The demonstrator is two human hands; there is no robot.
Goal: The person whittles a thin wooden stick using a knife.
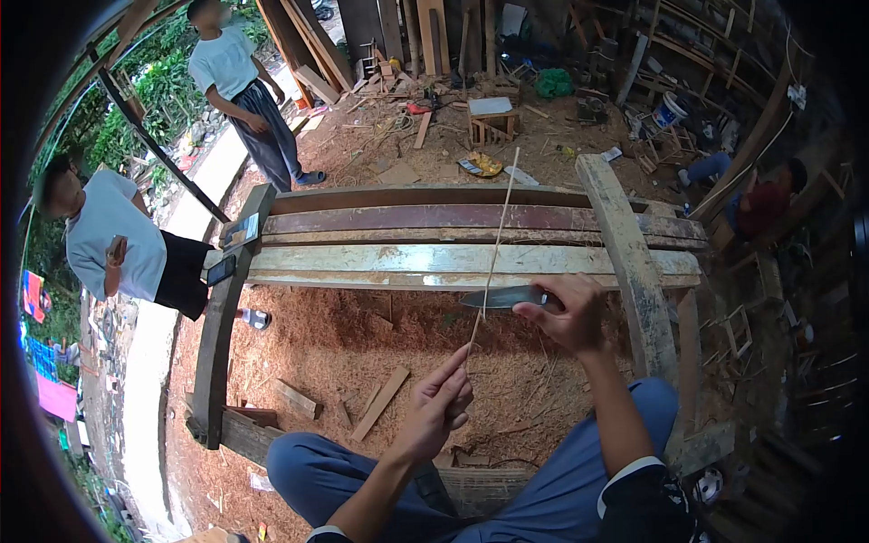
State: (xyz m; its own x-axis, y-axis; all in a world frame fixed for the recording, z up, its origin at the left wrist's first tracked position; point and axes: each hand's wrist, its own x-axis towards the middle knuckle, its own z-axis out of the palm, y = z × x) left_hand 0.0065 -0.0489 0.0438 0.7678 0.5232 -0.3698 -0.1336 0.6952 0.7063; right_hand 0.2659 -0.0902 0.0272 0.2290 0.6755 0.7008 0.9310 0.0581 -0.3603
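Note:
My left hand (438,407) is closed around the lower end of a thin wooden stick (501,226), which slants upward and away from me. In my right hand (572,312) is a knife (509,296), its handle mostly covered by my fingers. The blade points left and lies across the stick, a short way above my left hand. Whether its edge is biting into the wood, I cannot tell. Beyond both hands run long planks (434,259) on a wooden frame.
A wooden beam (627,244) stands at the right of the planks, another beam (217,353) at the left. A phone (222,270) lies on the left beam. Two people stand at the left; another person (756,204) sits far right. Shavings and offcuts (380,403) litter the ground.

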